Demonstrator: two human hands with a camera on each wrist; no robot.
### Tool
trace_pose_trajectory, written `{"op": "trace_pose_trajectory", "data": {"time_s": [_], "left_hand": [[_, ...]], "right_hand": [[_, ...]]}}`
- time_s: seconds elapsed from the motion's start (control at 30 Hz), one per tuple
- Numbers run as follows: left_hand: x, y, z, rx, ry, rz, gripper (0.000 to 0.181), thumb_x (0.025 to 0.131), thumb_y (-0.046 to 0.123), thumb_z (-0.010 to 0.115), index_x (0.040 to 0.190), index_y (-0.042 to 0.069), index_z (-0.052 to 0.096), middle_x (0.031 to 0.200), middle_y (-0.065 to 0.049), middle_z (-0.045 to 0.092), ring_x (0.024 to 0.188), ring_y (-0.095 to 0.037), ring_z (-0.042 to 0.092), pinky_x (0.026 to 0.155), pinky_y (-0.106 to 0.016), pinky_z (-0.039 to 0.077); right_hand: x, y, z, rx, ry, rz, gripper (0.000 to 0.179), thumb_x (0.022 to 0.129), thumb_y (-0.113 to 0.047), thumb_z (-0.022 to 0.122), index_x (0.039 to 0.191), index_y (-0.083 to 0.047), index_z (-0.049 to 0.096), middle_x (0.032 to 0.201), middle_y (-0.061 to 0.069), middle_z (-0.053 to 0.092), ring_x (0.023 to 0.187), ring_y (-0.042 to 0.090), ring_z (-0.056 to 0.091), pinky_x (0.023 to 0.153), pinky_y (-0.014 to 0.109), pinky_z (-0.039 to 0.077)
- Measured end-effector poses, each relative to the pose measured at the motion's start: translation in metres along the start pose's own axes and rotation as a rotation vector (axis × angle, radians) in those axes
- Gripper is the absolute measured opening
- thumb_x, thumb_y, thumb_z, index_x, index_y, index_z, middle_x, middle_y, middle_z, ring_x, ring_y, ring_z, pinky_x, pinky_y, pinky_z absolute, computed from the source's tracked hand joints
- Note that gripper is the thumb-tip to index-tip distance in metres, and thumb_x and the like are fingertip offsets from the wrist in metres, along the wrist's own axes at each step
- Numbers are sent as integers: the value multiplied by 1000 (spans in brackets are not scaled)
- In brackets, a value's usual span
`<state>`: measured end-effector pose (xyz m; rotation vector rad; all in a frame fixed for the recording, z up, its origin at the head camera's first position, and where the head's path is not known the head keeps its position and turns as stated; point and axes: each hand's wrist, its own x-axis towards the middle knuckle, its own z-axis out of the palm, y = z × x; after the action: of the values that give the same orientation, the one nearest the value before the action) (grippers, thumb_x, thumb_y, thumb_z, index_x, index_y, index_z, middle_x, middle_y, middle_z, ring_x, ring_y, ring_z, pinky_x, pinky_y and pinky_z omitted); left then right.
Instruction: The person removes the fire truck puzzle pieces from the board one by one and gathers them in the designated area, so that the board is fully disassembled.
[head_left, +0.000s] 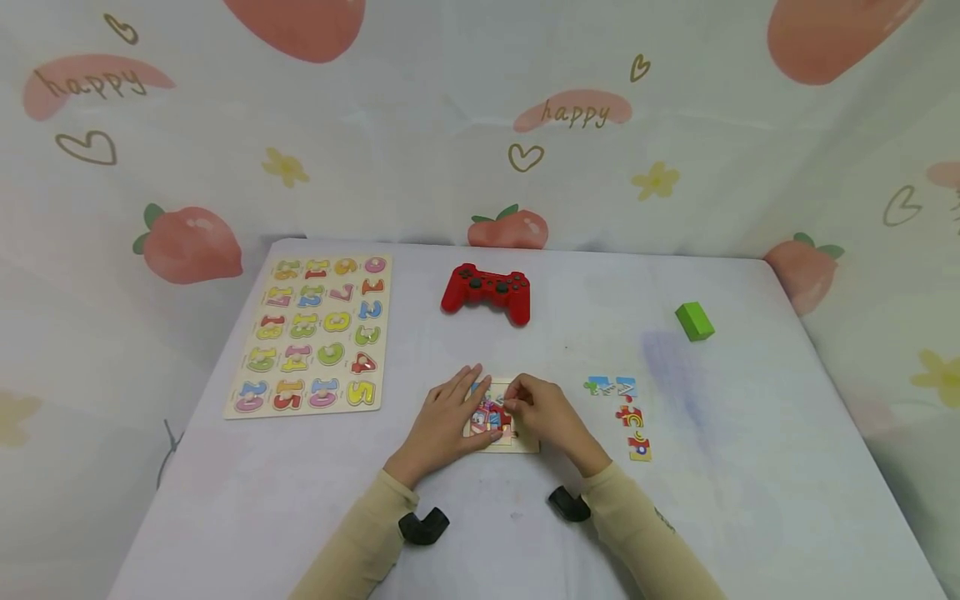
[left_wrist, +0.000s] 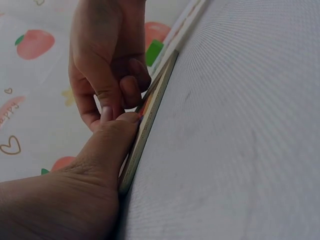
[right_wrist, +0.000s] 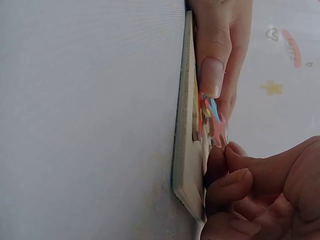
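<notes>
A small wooden jigsaw board [head_left: 531, 443] with a colourful picture partly filled in lies flat on the table in front of me. My left hand [head_left: 444, 417] rests along its left side, fingers extended and thumb lying on the lower part of the picture. Over the board's right half, my right hand [head_left: 553, 414] pinches a jigsaw piece [right_wrist: 220, 131] between thumb and index finger. In the right wrist view this piece stands tilted above the board, close to the left thumb. Its far edge overlaps the other pieces in that view.
Several loose jigsaw pieces [head_left: 640, 448] lie right of the board. A number puzzle board [head_left: 307, 333] sits at the back left. Behind the jigsaw is a red game controller [head_left: 487, 292], and a green block [head_left: 695, 322] stands at the back right.
</notes>
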<state>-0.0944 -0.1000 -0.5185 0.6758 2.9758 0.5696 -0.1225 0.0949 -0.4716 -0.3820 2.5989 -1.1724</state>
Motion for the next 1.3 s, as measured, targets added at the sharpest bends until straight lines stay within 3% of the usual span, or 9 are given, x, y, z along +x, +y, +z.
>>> {"op": "trace_pose_trajectory", "data": {"time_s": [0.13,0.3,0.57,0.87,1.03,1.3], "left_hand": [[0,0,0,-2,4,3,86,86,65,54,152,17,28,159,-3,21,147,-20,16,109,-47,29],[0,1,-1,-17,6,7,86,86,65,54,151,16,29,160,-4,20,147,-21,16,109,-48,29],[0,0,-1,-6,-5,3,86,86,67,51,152,17,27,160,-3,18,147,-21,14,109,-47,29],[0,1,-2,-10,34,20,85,86,62,56,151,14,32,158,-6,23,146,-24,19,106,-49,32],[0,1,-1,-7,35,23,85,86,63,56,150,13,32,158,-6,24,146,-24,19,106,-49,31],[1,1,-1,-10,4,5,86,86,65,53,152,16,29,159,-4,21,147,-22,17,108,-48,30]], "right_hand": [[0,0,-3,11,15,21,6,88,-10,68,85,-11,62,81,-2,65,74,13,56,71,32,48],[-2,5,-15,15,27,68,5,90,-13,67,87,-11,63,81,-2,65,69,13,53,62,28,46],[-19,28,-55,-26,39,117,6,90,-12,66,90,-8,62,85,3,65,70,16,54,60,29,45],[-42,57,-98,-100,8,112,8,91,-13,64,92,-5,62,85,5,67,74,16,58,64,30,45],[-47,65,-105,-114,-21,143,8,92,-11,62,93,-3,61,79,5,64,68,16,54,60,31,45],[-48,78,-101,-146,-7,123,5,92,-9,62,91,-4,60,77,4,62,68,15,53,59,30,45]]}}
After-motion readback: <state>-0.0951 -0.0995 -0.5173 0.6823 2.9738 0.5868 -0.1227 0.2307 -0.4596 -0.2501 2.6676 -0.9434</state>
